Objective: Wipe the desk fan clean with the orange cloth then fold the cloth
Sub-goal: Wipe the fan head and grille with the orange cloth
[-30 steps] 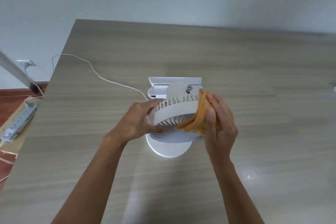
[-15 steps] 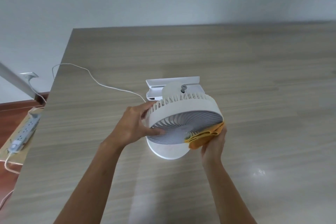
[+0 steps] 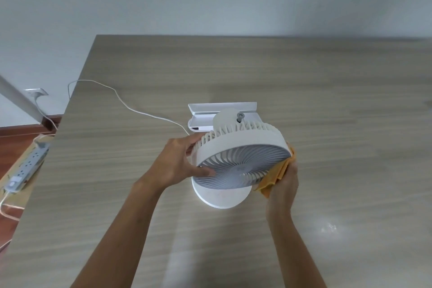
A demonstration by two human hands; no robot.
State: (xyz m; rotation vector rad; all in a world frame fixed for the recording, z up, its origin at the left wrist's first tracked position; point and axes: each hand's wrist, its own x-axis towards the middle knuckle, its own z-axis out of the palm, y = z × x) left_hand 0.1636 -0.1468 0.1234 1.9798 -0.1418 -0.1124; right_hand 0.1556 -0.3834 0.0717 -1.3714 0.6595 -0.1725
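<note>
A white desk fan (image 3: 243, 149) stands on its round base (image 3: 219, 196) in the middle of the wooden table, its grey grille tilted up towards me. My left hand (image 3: 180, 161) grips the left rim of the fan head, thumb on the grille. My right hand (image 3: 284, 189) presses the bunched orange cloth (image 3: 273, 176) against the lower right rim of the fan head. Part of the cloth is hidden behind the rim.
A white open box (image 3: 222, 112) lies just behind the fan. The fan's white cable (image 3: 121, 98) runs left across the table (image 3: 327, 100) and off its left edge. A power strip (image 3: 25, 168) lies on the floor to the left.
My right hand slid the cloth from the top right of the fan head down to its lower right rim. The fan head tilted more towards me. My left hand kept its hold.
</note>
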